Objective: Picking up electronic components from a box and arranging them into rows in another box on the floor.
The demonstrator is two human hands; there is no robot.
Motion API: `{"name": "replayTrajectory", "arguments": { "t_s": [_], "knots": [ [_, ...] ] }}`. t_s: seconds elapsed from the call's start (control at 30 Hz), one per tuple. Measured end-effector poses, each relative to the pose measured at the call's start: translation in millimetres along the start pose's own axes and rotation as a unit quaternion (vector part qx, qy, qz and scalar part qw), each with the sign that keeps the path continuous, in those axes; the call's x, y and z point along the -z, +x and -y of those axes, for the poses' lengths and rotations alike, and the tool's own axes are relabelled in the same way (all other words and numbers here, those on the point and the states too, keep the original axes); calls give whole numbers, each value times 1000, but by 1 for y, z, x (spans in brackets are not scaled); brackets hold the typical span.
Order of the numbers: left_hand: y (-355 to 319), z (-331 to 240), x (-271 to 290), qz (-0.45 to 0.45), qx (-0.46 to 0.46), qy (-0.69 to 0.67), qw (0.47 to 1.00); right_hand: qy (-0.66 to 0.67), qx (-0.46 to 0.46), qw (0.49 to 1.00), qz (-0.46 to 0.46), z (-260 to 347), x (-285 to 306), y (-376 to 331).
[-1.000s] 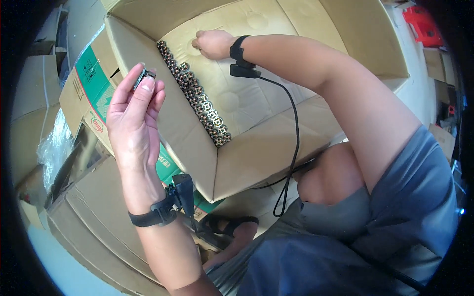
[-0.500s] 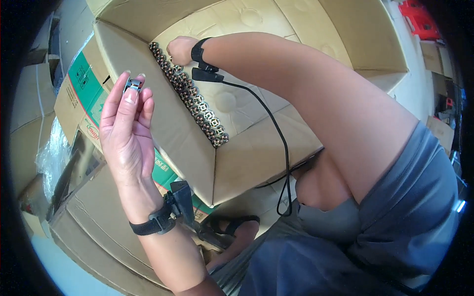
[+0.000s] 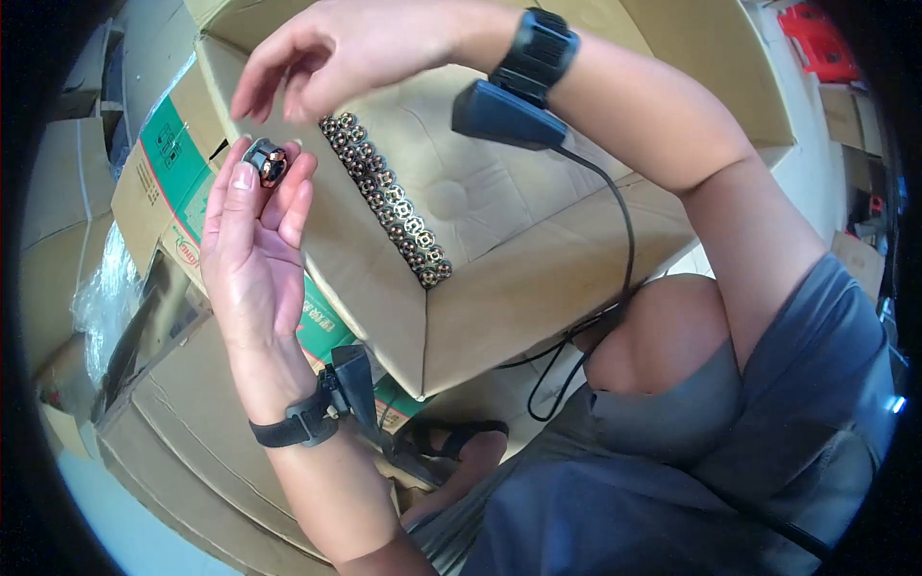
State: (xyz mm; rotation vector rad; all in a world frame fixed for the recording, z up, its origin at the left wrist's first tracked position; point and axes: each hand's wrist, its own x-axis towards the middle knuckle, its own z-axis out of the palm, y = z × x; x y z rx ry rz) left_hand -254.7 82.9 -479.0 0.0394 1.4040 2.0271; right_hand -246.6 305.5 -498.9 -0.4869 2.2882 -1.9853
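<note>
My left hand point(image 3: 252, 252) is raised palm up and pinches a small round black part with copper windings point(image 3: 266, 161) at its fingertips. My right hand point(image 3: 341, 48) hovers just above it with fingers spread and nothing in them. Both wrists carry black straps with devices; a black cable point(image 3: 615, 278) hangs from the right one. A row of several similar small copper-wound parts point(image 3: 389, 200) lies along the left inner edge of an open cardboard box point(image 3: 538, 278) behind my hands.
Flattened and stacked cardboard boxes point(image 3: 173, 413), one printed green point(image 3: 158, 158), lie at the left with clear plastic wrap point(image 3: 101, 298). My knee point(image 3: 663, 346) and a sandalled foot point(image 3: 451, 442) sit below the box. Red objects point(image 3: 816, 38) lie at the upper right.
My right hand has left the row of parts in the box and moved left to above my left hand. The left hand still holds the small part up.
</note>
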Motion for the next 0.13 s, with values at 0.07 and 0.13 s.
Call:
{"name": "replayTrajectory", "arguments": {
  "t_s": [0.07,0.13],
  "knots": [
    [0,0,3,-8,-8,12,1000,-84,43,994,60,30,-9,-12],
    [4,4,3,-14,-15,42,999,-118,24,988,95,30,-10,-11]
  ]
}}
